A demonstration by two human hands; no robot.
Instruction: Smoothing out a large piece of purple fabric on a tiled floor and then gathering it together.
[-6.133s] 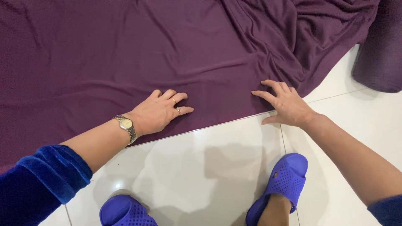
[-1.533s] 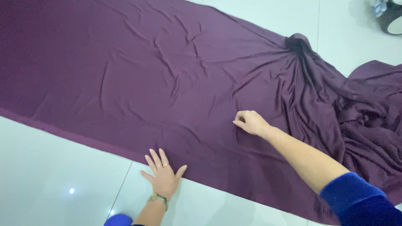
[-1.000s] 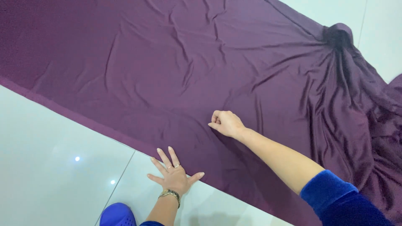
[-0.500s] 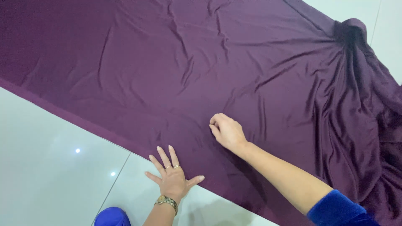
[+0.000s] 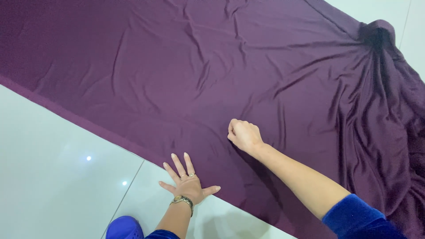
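Pinching a small fold of the purple fabric (image 5: pixel 248 75), the right hand (image 5: pixel 245 135) is curling into a loose fist, fingers drawn together on the cloth a little way in from its near hem. How much cloth is caught inside the grip cannot be told, since the knuckles are hiding it.

Just nearer the person, the left hand (image 5: pixel 188 183) is lying flat with fingers spread apart, holding nothing; its fingertips are touching or just crossing the hem while the palm is resting on the white tiled floor (image 5: pixel 57 177). A gold wristwatch (image 5: pixel 182 200) is sitting on that wrist, and rings are showing on two fingers.

The fabric is lying spread over the floor, and its long axis is running from the upper left of the view down towards the lower right, with the near hem following the same slant. From both hands the bulk of it is stretching away forward and to either side. The right hand is the one further onto the cloth; the left is staying at the edge. Shallow wrinkles are fanning out across the sheet, and at the far right it is gathering into a bunched knot (image 5: pixel 376 37) with deep folds falling below.

A blue clog (image 5: pixel 125 228) is peeking in at the bottom edge, and blue velvet sleeves (image 5: pixel 358 219) are covering both upper forearms.
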